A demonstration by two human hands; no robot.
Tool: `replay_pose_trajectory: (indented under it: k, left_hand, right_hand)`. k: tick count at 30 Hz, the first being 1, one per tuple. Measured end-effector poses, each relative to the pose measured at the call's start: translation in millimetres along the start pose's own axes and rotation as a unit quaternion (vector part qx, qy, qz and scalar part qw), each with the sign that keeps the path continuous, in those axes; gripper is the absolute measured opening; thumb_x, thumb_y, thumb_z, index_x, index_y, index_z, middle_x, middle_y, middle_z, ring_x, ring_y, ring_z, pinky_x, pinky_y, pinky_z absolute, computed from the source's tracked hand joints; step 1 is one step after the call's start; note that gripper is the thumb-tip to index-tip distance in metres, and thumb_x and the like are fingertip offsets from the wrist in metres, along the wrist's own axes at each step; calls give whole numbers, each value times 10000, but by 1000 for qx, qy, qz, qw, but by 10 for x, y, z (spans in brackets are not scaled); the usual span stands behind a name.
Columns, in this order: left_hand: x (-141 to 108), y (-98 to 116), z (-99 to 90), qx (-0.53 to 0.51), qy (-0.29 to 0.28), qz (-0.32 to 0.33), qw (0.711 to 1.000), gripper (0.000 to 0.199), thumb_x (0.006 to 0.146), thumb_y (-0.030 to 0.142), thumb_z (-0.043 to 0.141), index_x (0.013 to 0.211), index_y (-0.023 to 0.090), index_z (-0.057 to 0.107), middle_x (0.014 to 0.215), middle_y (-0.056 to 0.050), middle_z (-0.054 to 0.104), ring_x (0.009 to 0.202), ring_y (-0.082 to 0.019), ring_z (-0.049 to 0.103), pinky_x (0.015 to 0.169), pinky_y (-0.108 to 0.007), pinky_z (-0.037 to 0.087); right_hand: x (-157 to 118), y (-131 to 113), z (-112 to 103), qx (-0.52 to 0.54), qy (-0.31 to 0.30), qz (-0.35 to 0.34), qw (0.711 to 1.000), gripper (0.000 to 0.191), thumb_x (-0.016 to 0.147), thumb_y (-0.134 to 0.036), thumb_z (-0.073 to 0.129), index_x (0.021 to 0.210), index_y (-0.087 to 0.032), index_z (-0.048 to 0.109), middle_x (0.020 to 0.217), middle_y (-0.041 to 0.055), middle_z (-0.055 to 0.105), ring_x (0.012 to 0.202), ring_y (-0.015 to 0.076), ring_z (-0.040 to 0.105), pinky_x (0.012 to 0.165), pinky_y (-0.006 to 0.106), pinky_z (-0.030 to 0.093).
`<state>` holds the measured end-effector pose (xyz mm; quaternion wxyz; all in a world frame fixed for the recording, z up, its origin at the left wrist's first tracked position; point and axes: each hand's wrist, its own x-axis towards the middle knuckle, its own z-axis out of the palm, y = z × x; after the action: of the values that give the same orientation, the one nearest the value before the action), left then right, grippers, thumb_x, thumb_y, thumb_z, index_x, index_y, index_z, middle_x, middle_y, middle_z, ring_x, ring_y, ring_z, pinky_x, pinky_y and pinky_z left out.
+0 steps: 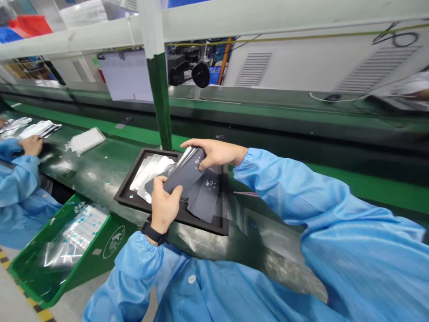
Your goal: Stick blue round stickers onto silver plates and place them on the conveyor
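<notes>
A stack of dark grey phone back covers [184, 174], with round camera holes near one end, is held tilted between my hands. My left hand [164, 201] grips its lower left end, thumb on top. At the upper right end, my right hand [217, 153] has its thumb on the face and its fingers over the far edge. Below lies a black tray [201, 227]. Fanned dark covers [205, 201] rest in its right part, and silvery flat pieces [150, 172] overlap in its left part. The stack hides the tray's middle.
A green bin [110, 243] with plastic sheets stands below the bench at left. Beside it, a co-worker's hand [31, 145] is near silvery packets [40, 129]. A white stack [86, 141] lies on the bench [124, 147]. A green-and-white post [161, 98] rises behind the tray.
</notes>
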<state>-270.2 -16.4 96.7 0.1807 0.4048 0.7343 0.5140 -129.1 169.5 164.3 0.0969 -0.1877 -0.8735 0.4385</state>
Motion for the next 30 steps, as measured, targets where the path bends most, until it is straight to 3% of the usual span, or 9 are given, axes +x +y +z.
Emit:
replay_pose_trajectory:
  k: [5,10,12,15,17,19,24,27,30]
  left_hand:
    - [-217,119,287,68,-117,16,991,256,773,257,576,995,223,452,686,41,547,609,-167,557,649,-288,445]
    - [-478,65,435,238,-256,84,933,348,780,190,605,1112,168,503,997,-125,657,963,-282,613,837,-389,480]
    - [-553,32,419,268,-257,125,920,349,789,218,622,1121,163,532,1095,-151,641,1062,-321,571,900,-453,469]
    - [-486,-10,245,252,-199,192,928,286,797,237,628,1073,191,567,1184,-127,615,1149,-318,518,957,-491,453]
    - [-240,-51,15,233,-148,231,933,234,803,216,611,1034,199,580,1145,-103,631,1134,-280,530,981,-464,449]
    - [190,-123,-274,248,-83,232,937,205,814,209,582,1018,197,587,1089,-90,650,1077,-246,565,992,-429,448]
    - [1533,-539,-943,342,46,91,934,173,815,256,529,952,190,611,1016,-102,683,1040,-265,610,954,-409,464]
    - [1972,-897,-1095,344,85,32,935,151,765,242,540,883,188,617,935,-117,696,992,-290,635,933,-421,470]
    - [2036,-1167,-1009,337,99,-2,936,122,731,241,536,808,193,618,860,-135,701,968,-327,643,908,-447,477]
  right_hand:
    - [-434,300,-65,42,-13,49,998,823,551,-112,693,1341,-219,492,1039,9,646,779,150,596,641,224,490]
    - [-442,477,98,-96,-135,128,978,811,522,-114,643,1324,-158,538,1064,54,669,849,214,632,721,274,516]
    - [-394,472,144,-161,-147,110,970,821,528,-118,622,1344,-174,540,1191,77,641,1011,263,624,861,316,506]
    - [-359,444,176,-224,-139,62,963,855,516,-126,591,1369,-166,536,1383,116,524,1269,313,491,1076,385,377]
    - [-358,425,168,-239,-138,59,959,910,507,-137,579,1412,-135,489,1456,144,449,1349,324,410,1132,410,305]
    - [-354,407,116,-230,-142,65,961,953,513,-153,578,1454,-127,430,1497,147,406,1373,322,385,1145,416,286]
    - [-179,448,-298,-213,-63,87,971,835,644,-301,599,1456,-208,432,1490,82,448,1330,314,457,1109,426,357]
    - [120,543,-656,-280,4,134,950,699,709,-372,579,1387,-211,521,1391,90,560,1250,315,542,1070,431,412]
    - [459,707,-947,-373,37,205,904,558,713,-310,607,1260,-203,627,1234,113,666,1172,339,599,1033,469,437]
